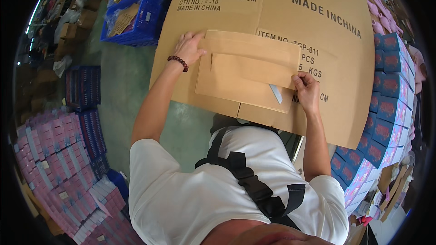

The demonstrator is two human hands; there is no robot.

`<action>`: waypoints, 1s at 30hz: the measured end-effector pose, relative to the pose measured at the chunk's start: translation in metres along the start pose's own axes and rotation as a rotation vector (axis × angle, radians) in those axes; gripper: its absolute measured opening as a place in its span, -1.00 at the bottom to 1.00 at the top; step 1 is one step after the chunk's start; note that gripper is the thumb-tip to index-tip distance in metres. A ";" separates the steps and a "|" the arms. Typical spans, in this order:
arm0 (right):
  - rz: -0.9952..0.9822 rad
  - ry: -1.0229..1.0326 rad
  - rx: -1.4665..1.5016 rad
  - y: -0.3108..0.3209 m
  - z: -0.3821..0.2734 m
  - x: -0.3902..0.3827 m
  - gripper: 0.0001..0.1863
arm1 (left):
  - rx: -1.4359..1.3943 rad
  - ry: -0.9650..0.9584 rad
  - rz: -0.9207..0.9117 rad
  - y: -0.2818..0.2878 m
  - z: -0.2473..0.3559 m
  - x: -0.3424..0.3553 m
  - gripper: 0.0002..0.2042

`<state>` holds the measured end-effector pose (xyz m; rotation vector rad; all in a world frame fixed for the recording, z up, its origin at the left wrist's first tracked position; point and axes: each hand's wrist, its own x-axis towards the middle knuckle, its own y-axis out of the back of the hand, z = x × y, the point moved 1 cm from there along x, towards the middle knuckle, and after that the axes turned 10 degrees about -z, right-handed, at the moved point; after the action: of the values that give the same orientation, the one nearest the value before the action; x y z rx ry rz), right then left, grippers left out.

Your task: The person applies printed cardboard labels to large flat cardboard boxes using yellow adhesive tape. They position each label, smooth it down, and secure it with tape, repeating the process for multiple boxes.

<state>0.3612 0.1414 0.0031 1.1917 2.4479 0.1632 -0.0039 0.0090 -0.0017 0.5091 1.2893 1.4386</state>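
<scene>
A flat brown cardboard piece point(236, 84) lies on a large printed cardboard sheet point(336, 54) in front of me. It has a long loose strip or flap point(254, 67) across its middle. My right hand point(307, 91) pinches the right end of that flap between thumb and fingers. My left hand point(188, 49), a beaded bracelet on its wrist, lies with fingers apart on the large sheet, fingertips at the piece's upper left corner. Under the flap, near my right hand, shows a pale grey slanted strip point(275, 94) whose material I cannot make out.
Blue plastic crates point(136, 20) holding bagged goods stand at the far left. Stacked pink boxes point(56, 159) fill the near left, beside dark blue stacks point(82, 86). Blue boxes point(388, 102) are piled along the right, pink items point(379, 4) behind them. Green floor point(122, 81) shows at left.
</scene>
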 end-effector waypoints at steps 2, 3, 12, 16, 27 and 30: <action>0.041 -0.007 -0.060 -0.003 -0.002 -0.002 -0.86 | 0.011 0.041 -0.035 -0.001 -0.004 0.006 -0.60; 0.039 -0.013 -0.047 -0.003 -0.002 -0.002 -0.86 | -0.022 0.030 -0.057 -0.001 -0.007 0.008 -0.66; 0.058 -0.012 -0.139 -0.001 -0.013 0.013 -0.83 | -0.756 -0.017 -0.304 0.006 -0.027 0.011 -0.94; 0.034 0.048 -0.171 -0.009 -0.018 0.033 -0.82 | -0.792 0.072 -0.396 0.009 -0.024 0.009 -0.90; 0.038 0.066 -0.214 -0.049 -0.020 0.046 -0.76 | -0.795 0.035 -0.448 -0.001 -0.030 0.011 -0.84; 0.038 0.100 -0.228 -0.047 -0.017 0.043 -0.72 | -0.877 0.019 -0.481 -0.003 -0.032 0.009 -0.82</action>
<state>0.2965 0.1470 -0.0075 1.1537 2.4134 0.5095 -0.0327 0.0033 -0.0172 -0.3792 0.6142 1.4180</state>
